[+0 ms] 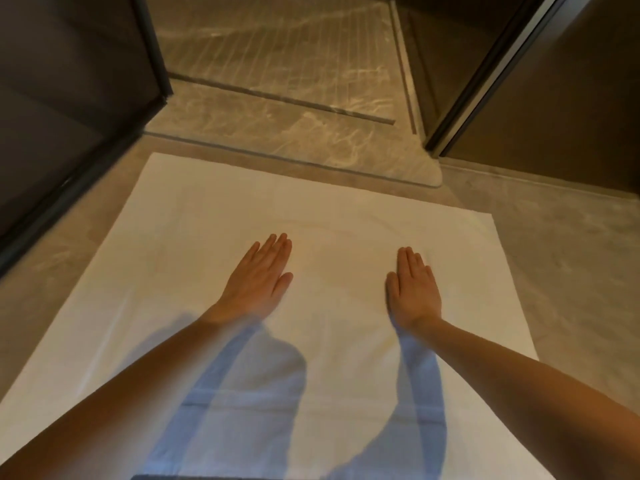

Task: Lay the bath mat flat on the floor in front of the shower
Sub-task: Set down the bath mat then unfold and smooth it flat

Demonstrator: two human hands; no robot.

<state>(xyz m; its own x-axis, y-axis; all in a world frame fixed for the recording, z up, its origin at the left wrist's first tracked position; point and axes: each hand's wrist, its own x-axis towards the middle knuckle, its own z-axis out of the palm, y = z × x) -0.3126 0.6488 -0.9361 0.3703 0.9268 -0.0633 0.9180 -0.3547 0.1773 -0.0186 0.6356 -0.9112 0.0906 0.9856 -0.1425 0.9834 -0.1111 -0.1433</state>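
White terry bath mat [214,216] lies spread across frame centre, just short of the marble shower threshold [294,140]. Left hand [258,282] and right hand [414,289], flat, fingers straight, press mid-mat, probably smoothing creases.

- The white rectangular terry bath mat [214,216] runs out past the bottom edge, so its near border and near corners do not show.
- The left hand [258,282] is smeared by blur, its finger outlines soft.
- Both that hand and the right hand [414,292] hide the cloth beneath them, as do the bare forearms [519,393], which leave at the lower corners.
- The dark glossy panel [69,98] on the left is cut by the frame.
- A thin dark strip [225,477] at the bottom edge shows too little to name.
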